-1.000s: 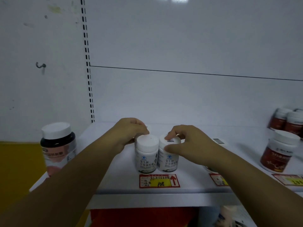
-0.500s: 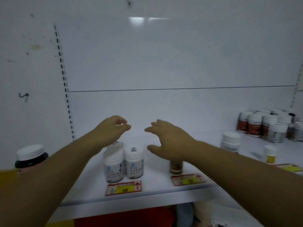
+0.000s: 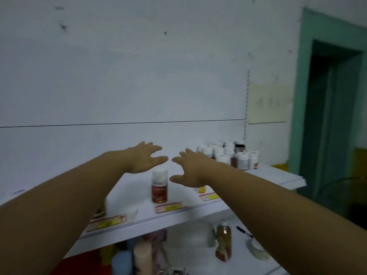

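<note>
Both my arms reach out over a white shelf (image 3: pixel 59 175). My left hand (image 3: pixel 146 157) hovers with fingers spread and holds nothing. My right hand (image 3: pixel 190 168) hovers beside it, fingers spread too, also empty. Below and between the two hands stands a bottle with a white cap and a red-brown label (image 3: pixel 159 186), upright near the shelf's front edge; neither hand touches it. A small yellow bottle (image 3: pixel 202 189) shows partly under my right wrist.
A cluster of several white-capped bottles (image 3: pixel 232 154) stands at the shelf's far right. Red and yellow price tags (image 3: pixel 168 207) line the front edge. Bottles and a white basket (image 3: pixel 190 245) sit on the lower shelf. A green door frame (image 3: pixel 327 96) is at right.
My hands let go of the two white bottles, opened and moved right along the shelf. The view swung right, so those bottles are out of sight and the door appears.
</note>
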The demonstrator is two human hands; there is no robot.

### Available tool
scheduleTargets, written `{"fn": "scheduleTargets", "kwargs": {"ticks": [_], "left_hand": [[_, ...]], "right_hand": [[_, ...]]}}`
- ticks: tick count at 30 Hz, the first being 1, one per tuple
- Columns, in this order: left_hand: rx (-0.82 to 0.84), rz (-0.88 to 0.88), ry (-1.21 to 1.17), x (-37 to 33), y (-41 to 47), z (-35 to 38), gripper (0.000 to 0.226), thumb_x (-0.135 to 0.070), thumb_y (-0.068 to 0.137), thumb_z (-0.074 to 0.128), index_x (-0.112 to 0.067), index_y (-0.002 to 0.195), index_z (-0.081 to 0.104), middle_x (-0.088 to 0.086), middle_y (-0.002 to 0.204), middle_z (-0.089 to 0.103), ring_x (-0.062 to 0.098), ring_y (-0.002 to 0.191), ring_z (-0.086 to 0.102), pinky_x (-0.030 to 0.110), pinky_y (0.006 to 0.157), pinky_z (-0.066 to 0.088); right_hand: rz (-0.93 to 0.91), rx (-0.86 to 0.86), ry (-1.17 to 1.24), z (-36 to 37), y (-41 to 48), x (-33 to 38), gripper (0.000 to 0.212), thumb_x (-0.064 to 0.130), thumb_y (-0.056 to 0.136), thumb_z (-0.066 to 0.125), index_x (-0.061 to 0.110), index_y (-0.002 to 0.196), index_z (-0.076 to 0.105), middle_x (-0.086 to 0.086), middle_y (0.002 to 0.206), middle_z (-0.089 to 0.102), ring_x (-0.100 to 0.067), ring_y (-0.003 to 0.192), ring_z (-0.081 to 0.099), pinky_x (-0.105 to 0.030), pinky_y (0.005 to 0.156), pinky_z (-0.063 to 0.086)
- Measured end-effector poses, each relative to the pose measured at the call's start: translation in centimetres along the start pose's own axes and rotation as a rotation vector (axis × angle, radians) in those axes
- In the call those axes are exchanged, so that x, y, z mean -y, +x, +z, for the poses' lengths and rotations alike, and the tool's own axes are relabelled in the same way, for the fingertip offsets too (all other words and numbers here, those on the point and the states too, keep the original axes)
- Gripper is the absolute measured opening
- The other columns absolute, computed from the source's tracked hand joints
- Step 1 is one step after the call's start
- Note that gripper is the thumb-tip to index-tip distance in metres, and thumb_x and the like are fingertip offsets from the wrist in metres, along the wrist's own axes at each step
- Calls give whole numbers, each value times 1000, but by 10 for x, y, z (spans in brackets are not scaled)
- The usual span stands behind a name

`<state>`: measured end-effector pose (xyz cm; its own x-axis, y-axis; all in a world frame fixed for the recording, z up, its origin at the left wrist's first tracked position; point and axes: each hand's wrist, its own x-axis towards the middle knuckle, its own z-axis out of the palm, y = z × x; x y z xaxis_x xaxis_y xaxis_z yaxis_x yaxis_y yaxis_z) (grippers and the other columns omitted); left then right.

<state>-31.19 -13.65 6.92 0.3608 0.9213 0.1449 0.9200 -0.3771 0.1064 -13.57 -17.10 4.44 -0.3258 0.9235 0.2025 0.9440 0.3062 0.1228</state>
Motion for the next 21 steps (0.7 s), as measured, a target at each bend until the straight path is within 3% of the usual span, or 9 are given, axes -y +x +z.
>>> {"fn": "scheduleTargets", "kwargs": {"ticks": [8, 12, 15, 16, 19, 21], "left_hand": [[162, 90, 33, -106, 44, 39, 67, -59, 93, 18, -27, 151, 8, 4, 161, 5, 26, 148, -2, 47, 118, 2], [178, 183, -9, -144, 85, 58, 67, -60, 93, 22, -27, 151, 10, 6, 160, 14, 29, 146, 13, 45, 117, 11], [158, 260, -76, -165, 121, 72, 100, -86, 70, 16, -26, 150, 16, 3, 159, 19, 27, 144, 22, 46, 118, 17], [165, 264, -91, -169, 135, 75, 99, -85, 72, 17, -25, 150, 17, 3, 159, 18, 26, 144, 21, 45, 118, 16], [132, 291, -112, -174, 176, 79, 67, -55, 94, 30, -16, 149, 23, 5, 158, 22, 25, 143, 24, 36, 117, 17], [144, 293, -127, -174, 202, 75, 65, -58, 90, 37, -16, 140, 37, 4, 150, 36, 24, 134, 38, 35, 112, 27]], "right_hand": [[154, 91, 13, 27, -68, -103, 69, 51, 91, 47, 23, 149, 22, -8, 158, 19, -27, 145, 16, -45, 116, 22], [245, 103, 47, 38, -76, -150, 68, 49, 91, 48, 23, 149, 22, -6, 159, 17, -25, 146, 15, -43, 115, 21], [284, 140, 35, 52, -71, -180, 68, 48, 92, 48, 24, 149, 21, -7, 160, 15, -25, 146, 13, -43, 117, 20], [293, 159, 31, 57, -69, -189, 68, 48, 92, 49, 24, 149, 21, -7, 160, 14, -25, 146, 14, -43, 117, 21], [318, 194, 12, 63, -59, -222, 68, 47, 91, 50, 25, 149, 21, -6, 159, 17, -26, 144, 20, -42, 115, 24], [343, 190, -7, 62, -48, -247, 67, 47, 91, 50, 25, 148, 23, -5, 157, 24, -27, 140, 30, -41, 111, 31]]}}
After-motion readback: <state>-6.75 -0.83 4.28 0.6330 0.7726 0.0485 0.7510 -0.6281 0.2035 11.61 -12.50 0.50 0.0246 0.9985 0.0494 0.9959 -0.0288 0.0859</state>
